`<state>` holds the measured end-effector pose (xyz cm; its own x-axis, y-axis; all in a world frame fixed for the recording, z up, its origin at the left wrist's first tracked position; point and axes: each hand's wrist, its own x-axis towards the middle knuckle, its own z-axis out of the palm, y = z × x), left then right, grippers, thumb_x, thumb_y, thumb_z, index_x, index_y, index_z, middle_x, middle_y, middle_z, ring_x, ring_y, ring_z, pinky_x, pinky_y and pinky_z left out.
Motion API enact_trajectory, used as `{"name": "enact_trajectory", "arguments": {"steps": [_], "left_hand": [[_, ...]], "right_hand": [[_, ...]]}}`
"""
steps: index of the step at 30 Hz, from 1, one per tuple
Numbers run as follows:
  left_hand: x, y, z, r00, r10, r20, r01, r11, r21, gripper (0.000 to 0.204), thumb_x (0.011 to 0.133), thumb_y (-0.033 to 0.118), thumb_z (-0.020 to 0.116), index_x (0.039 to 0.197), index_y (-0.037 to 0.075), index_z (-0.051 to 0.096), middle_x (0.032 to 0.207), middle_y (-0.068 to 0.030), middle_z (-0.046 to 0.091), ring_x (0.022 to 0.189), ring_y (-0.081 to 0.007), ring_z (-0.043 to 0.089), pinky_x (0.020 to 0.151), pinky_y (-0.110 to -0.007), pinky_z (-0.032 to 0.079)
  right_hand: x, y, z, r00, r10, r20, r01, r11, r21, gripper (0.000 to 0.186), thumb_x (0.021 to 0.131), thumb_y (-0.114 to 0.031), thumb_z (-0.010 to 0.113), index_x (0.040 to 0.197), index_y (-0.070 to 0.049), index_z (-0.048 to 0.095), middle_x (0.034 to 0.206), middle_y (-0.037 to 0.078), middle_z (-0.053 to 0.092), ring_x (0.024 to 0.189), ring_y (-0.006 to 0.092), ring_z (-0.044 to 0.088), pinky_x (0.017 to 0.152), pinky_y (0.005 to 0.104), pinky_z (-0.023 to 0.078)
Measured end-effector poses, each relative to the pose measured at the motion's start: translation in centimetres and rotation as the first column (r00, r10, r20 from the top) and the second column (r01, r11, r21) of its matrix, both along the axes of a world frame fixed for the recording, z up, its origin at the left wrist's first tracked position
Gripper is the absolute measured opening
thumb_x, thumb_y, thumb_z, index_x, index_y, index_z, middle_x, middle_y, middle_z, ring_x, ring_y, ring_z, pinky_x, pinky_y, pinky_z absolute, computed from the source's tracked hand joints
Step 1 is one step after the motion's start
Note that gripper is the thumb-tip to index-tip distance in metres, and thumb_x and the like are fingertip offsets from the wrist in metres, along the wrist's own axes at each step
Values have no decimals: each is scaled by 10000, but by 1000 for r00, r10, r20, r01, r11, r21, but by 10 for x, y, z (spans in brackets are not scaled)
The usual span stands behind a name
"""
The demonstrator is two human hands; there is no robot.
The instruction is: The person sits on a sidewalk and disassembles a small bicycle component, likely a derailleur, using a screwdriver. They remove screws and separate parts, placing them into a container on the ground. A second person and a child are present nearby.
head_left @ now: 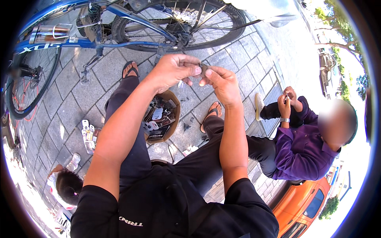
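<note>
Out in front of me, both hands meet at a small dark flat piece (204,70), perhaps a bicycle brake pad; its exact kind is too small to tell. My left hand (174,71) pinches it from one side between thumb and fingers. From the other side my right hand (224,83) grips it, thumb laid along its edge. A little white bit (181,84) shows just under the left fingers. Below my forearms, between my legs, stands a cardboard box (173,126) filled with packaged parts and dark pieces.
A blue bicycle (135,20) lies across the far side, its rear wheel (178,29) beyond my hands. Small packages (89,137) rest on the paving at left. A person in purple (301,146) sits at right, hands together. A child (68,186) is at lower left; an orange vehicle (303,208) stands behind.
</note>
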<state>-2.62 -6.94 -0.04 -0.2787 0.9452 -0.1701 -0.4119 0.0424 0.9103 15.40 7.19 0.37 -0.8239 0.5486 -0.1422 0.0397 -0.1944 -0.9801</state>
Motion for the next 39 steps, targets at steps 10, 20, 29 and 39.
{"name": "enact_trajectory", "arguments": {"steps": [10,20,29,39], "left_hand": [[-1,1,-5,1000,-10,-6,10,1000,8,457,956,139,787,1309,-108,634,1075,-140,745,897,-159,706,679,-288,600],[1,-1,-4,995,-1,-96,3,1000,22,437,957,126,785,1297,-112,646,1065,-132,742,856,-132,692,681,-271,583],[1,-5,-4,998,9,-65,-6,999,51,395,960,54,760,1296,-121,646,1091,-144,741,949,-152,723,793,-291,616],[-2,-6,-8,991,-19,-133,28,998,64,390,973,65,745,1317,-88,643,1139,-119,743,1018,-145,713,926,-299,588]], "right_hand": [[-1,-2,2,1000,-14,0,14,999,-51,221,1012,-80,684,1134,101,721,934,141,742,797,217,707,768,357,576],[1,2,-3,1000,18,6,-18,999,-45,233,1013,-84,688,1151,102,709,982,139,750,834,226,732,792,365,597],[-1,-2,-5,995,86,-59,-90,993,-71,256,1028,-72,672,1200,118,678,1064,151,743,949,245,748,878,370,629],[0,-7,-11,998,61,-21,-62,997,-46,265,1030,-64,667,1234,104,669,1072,144,748,943,217,752,886,349,622]]}}
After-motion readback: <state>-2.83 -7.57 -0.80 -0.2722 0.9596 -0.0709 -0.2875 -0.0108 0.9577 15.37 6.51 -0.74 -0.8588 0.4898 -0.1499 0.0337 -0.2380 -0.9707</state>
